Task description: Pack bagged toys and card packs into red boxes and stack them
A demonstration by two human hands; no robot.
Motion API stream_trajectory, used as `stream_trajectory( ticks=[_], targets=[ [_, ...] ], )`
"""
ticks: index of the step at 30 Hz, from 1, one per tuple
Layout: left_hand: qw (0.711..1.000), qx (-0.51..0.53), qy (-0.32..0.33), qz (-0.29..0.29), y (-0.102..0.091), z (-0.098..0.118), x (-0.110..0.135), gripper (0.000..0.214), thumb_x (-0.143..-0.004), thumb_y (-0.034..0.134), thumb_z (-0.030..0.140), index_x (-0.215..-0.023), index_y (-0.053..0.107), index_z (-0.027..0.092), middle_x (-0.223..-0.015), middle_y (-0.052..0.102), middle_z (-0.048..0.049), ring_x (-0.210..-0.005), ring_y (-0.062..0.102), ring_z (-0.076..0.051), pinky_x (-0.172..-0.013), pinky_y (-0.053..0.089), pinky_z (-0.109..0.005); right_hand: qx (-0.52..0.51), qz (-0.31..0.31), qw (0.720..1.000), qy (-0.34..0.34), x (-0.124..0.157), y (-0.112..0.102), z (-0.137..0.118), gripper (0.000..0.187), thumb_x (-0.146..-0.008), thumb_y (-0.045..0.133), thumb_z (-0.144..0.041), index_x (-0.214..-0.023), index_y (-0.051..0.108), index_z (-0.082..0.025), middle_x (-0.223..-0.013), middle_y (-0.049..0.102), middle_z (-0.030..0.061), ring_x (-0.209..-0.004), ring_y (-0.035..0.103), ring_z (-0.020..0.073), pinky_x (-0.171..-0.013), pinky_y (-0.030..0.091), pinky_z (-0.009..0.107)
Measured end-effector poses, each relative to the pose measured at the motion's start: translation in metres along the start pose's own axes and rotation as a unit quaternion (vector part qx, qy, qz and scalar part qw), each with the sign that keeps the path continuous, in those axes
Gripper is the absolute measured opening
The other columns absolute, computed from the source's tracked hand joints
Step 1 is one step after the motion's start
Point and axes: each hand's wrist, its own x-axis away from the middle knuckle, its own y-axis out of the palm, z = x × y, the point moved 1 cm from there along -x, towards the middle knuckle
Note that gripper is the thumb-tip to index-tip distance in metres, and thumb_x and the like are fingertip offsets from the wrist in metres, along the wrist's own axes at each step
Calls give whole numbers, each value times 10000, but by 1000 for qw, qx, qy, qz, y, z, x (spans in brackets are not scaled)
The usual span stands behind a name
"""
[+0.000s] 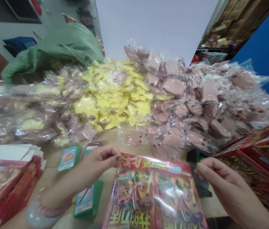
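Observation:
My left hand (108,157) pinches the upper left corner of a glossy red printed packet (153,194). The packet shows two panels of cartoon figures and yellow lettering, and its lower part runs out of view. My right hand (220,178) is by the packet's upper right corner, with thumb and forefinger pressed together; what they hold, if anything, I cannot make out. Behind those fingertips is a black object (197,183), partly hidden. Two stacks of cards with green edges, a farther one (69,158) and a nearer one (89,200), lie beside my left forearm.
Across the back, yellow (115,98) and pinkish-brown (174,86) soft-looking figures in clear bags are heaped high. Mixed bagged figures (36,111) lie left, before a green sack (58,47). Red printed packets (5,184) stack at left; red printed boxes (258,159) stand at right.

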Motion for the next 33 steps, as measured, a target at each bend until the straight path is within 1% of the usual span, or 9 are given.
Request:
stream_trajectory(
  ticks=[2, 3, 8, 12, 18, 24, 28, 33],
  targets=[
    [998, -33, -40, 32, -1, -4, -6, 207, -788, 532, 353, -712, 545, 161, -659, 551, 11, -637, 497, -120, -611, 376, -232, 15, -11, 1000, 23, -2, 5, 0, 278, -702, 636, -420, -609, 542, -174, -585, 466, -23, -564, 400, 100, -511, 355, 196],
    [997, -46, -52, 38, -1, -5, -8, 214, -777, 530, 356, -696, 539, 159, -632, 535, 18, -609, 479, -115, -590, 363, -228, 18, -14, 999, 31, -4, 8, -1, 296, -693, 641, -427, -593, 537, -169, -578, 461, -23, -558, 393, 98, -508, 348, 197],
    [994, -58, -87, 29, -1, -10, -13, 234, -740, 518, 375, -661, 518, 155, -577, 488, 33, -545, 428, -100, -541, 329, -224, 22, -22, 997, 70, -9, 16, -4, 318, -654, 661, -448, -585, 536, -164, -596, 484, -16, -563, 422, 99, -527, 362, 203],
    [994, -61, -93, 20, -1, -11, -14, 226, -726, 518, 369, -663, 522, 152, -579, 482, 34, -543, 425, -97, -540, 335, -223, 46, -14, 996, 68, -11, 17, -6, 349, -624, 662, -478, -552, 515, -170, -564, 467, -23, -527, 414, 95, -494, 355, 202],
    [992, -63, -103, 32, 0, -5, -14, 169, -695, 526, 312, -663, 541, 147, -589, 496, 27, -555, 441, -100, -554, 358, -226, 62, -3, 996, 64, -13, 17, -6, 387, -562, 684, -519, -525, 529, -166, -534, 462, -21, -498, 405, 94, -456, 355, 200],
    [994, -62, -85, 6, 0, -3, -15, 135, -716, 500, 265, -661, 534, 147, -595, 471, 40, -564, 429, -91, -558, 351, -213, 63, 0, 996, 65, -13, 16, -4, 401, -553, 689, -536, -534, 541, -164, -533, 463, -15, -501, 403, 97, -447, 358, 200],
    [991, -102, -91, 9, 0, 0, -15, 162, -714, 491, 290, -644, 519, 147, -593, 466, 37, -557, 429, -96, -544, 349, -217, 58, 0, 996, 65, -13, 16, -4, 409, -544, 696, -540, -524, 534, -165, -522, 455, -17, -497, 395, 94, -441, 355, 196],
    [972, -213, -96, 17, 0, 4, -18, 206, -726, 457, 325, -634, 525, 154, -558, 466, 32, -542, 446, -119, -508, 319, -227, 65, 0, 996, 53, -13, 15, -2, 390, -578, 681, -532, -549, 539, -171, -538, 458, -15, -502, 396, 97, -437, 357, 199]
  ],
)
